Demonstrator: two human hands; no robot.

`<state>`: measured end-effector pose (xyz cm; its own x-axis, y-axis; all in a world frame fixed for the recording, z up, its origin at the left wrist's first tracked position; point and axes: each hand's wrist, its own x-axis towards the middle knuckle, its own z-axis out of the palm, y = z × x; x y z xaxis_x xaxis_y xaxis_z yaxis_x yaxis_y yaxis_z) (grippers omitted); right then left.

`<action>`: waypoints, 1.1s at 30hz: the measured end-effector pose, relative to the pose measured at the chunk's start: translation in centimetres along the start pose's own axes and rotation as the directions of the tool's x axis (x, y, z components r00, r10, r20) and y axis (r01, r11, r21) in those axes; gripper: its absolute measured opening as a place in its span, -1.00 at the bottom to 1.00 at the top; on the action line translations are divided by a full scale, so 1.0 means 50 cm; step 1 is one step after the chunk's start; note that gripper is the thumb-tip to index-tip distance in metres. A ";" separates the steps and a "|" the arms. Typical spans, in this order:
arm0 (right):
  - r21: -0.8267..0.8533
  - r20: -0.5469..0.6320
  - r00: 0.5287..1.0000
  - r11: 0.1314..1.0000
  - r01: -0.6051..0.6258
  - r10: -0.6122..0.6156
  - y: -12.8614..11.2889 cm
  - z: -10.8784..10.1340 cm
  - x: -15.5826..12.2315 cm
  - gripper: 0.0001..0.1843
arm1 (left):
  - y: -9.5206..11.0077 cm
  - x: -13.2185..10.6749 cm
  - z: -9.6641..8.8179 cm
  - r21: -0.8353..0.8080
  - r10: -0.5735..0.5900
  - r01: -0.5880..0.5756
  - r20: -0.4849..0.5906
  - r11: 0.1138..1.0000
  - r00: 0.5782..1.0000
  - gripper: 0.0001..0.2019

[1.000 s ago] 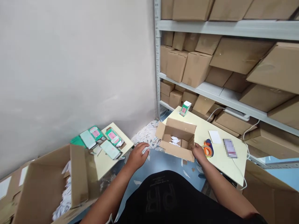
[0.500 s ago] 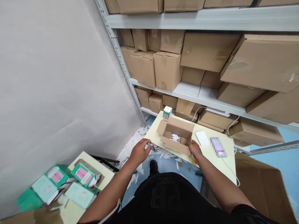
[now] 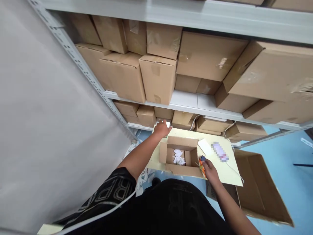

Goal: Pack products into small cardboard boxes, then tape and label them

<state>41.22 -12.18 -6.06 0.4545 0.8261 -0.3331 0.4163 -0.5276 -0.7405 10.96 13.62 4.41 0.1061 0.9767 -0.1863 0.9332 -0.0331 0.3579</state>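
Note:
A small open cardboard box with white paper scraps inside stands on a pale yellow table. My left hand reaches past the box's far left corner, its fingers curled over a small white-topped carton at the table's far edge. Just right of the box's near corner, my right hand is closed on an orange and blue tape dispenser.
A white card and a blurred phone with a cable lie on the table's right part. A large open carton sits on the blue floor at right. Metal shelves packed with brown cartons rise behind; a grey wall is at left.
My left hand moved from the table's near left edge to the small carton at the far corner. My right hand left the box's wall and closed on the tape dispenser. The view swung right.

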 end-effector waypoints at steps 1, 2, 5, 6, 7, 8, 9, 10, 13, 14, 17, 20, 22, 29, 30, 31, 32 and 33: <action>0.009 0.001 1.000 1.000 -0.022 0.022 0.004 -0.004 -0.010 -0.24 | 0.008 0.029 0.016 0.041 -0.028 0.026 0.049 0.999 0.998 -0.39; 0.020 0.005 0.999 0.999 -0.042 0.042 0.009 -0.009 -0.017 -0.24 | 0.015 0.051 0.033 0.076 -0.056 0.049 0.088 0.996 0.995 -0.35; 0.058 0.010 0.996 0.995 -0.087 0.086 0.023 -0.026 -0.027 -0.22 | 0.021 0.085 0.083 0.120 -0.120 0.105 0.117 0.987 0.986 -0.35; 0.069 0.013 0.995 0.993 -0.098 0.098 0.027 -0.031 -0.026 -0.22 | 0.019 0.090 0.095 0.122 -0.125 0.113 0.100 0.986 0.987 -0.38; 0.077 0.021 0.994 0.991 -0.108 0.107 0.031 -0.037 -0.024 -0.22 | 0.015 0.093 0.103 0.118 -0.125 0.116 0.076 0.986 0.989 -0.41; 0.079 0.031 0.993 0.990 -0.116 0.114 0.033 -0.043 -0.020 -0.22 | 0.010 0.096 0.108 0.108 -0.124 0.118 0.051 0.987 0.991 -0.44; 0.078 0.040 0.992 0.990 -0.120 0.117 0.035 -0.049 -0.015 -0.23 | 0.003 0.100 0.107 0.088 -0.124 0.121 0.026 0.989 0.992 -0.47; 0.072 0.048 0.992 0.990 -0.118 0.115 0.035 -0.056 -0.009 -0.24 | -0.005 0.104 0.102 0.055 -0.134 0.134 0.004 0.990 0.991 -0.50; 0.045 0.071 0.995 0.996 -0.071 0.068 0.025 -0.077 0.008 -0.36 | -0.037 0.111 0.058 -0.122 -0.215 0.204 -0.087 0.971 0.973 -0.62; 0.039 0.071 0.997 0.998 -0.044 0.041 0.018 -0.084 0.013 -0.40 | -0.048 0.107 0.035 -0.186 -0.235 0.208 -0.138 0.960 0.962 -0.66; 0.058 0.066 0.997 0.997 0.047 -0.051 -0.016 -0.099 0.030 -0.48 | -0.074 0.063 -0.039 -0.339 -0.249 0.140 -0.304 0.930 0.920 -0.72; 0.154 0.109 0.984 0.980 0.122 -0.140 -0.071 -0.090 0.045 -0.48 | -0.071 -0.029 -0.092 -0.524 -0.277 0.074 -0.320 0.848 0.906 -0.65; 0.275 0.180 0.968 0.953 0.124 -0.178 -0.115 -0.069 0.051 -0.42 | -0.051 -0.104 -0.094 -0.668 -0.265 0.007 -0.285 0.744 0.921 -0.62; 0.214 0.266 0.948 0.970 0.119 -0.175 -0.197 -0.006 0.038 -0.35 | 0.023 -0.284 0.085 -0.892 -0.114 0.003 -0.054 0.452 0.992 -0.64; 0.146 0.259 0.954 0.983 0.116 -0.151 -0.193 -0.005 0.036 -0.37 | 0.023 -0.294 0.112 -0.878 -0.130 0.035 -0.031 0.478 0.991 -0.66; 0.093 0.259 0.957 0.990 0.107 -0.128 -0.187 -0.004 0.034 -0.39 | 0.020 -0.300 0.134 -0.856 -0.142 0.071 -0.004 0.512 0.990 -0.68; 0.056 0.268 0.957 0.994 0.099 -0.110 -0.180 -0.004 0.034 -0.41 | 0.016 -0.304 0.151 -0.828 -0.149 0.103 0.024 0.551 0.989 -0.70; 0.029 0.278 0.955 0.995 0.097 -0.102 -0.173 -0.002 0.034 -0.43 | 0.011 -0.306 0.164 -0.798 -0.145 0.129 0.053 0.589 0.988 -0.71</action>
<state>38.49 -6.25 -0.15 0.1732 0.8978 -0.4049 0.4352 -0.4386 -0.7863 12.66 -3.10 -0.03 -0.0119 0.9586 -0.2845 0.2893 0.2756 0.9167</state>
